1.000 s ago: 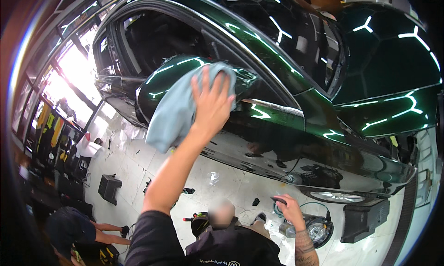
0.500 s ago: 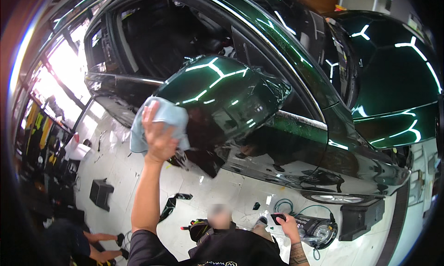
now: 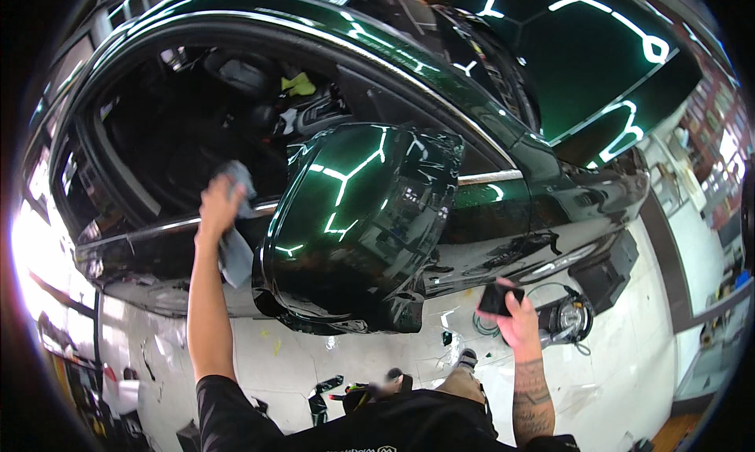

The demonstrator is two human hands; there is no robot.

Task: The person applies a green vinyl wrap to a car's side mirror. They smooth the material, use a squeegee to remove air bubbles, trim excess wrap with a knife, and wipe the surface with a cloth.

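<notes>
My left hand [image 3: 219, 207] grips a grey-blue cloth [image 3: 235, 255], which hangs down from the fingers beside the open side window of a dark green car. Just to its right is the car's side mirror [image 3: 338, 224], large in view, glossy green with wrinkled film edges [image 3: 440, 169] on its right side and along the bottom. The cloth is apart from the mirror's face, close to its left edge. Lower right, my right hand [image 3: 519, 318] holds a flat black rectangular piece [image 3: 500, 300] with a pinkish edge; its exact kind is unclear.
The car door [image 3: 487, 224] runs behind the mirror, and the green hood [image 3: 613, 67] lies at upper right. A black step stool [image 3: 605, 263] and a round-fronted machine with a hose [image 3: 568, 320] stand on the floor. Dark film scraps [image 3: 322, 397] lie near my feet.
My left hand with the cloth has moved off the mirror's left face toward the window sill. My right hand has risen with the black piece. The view has shifted.
</notes>
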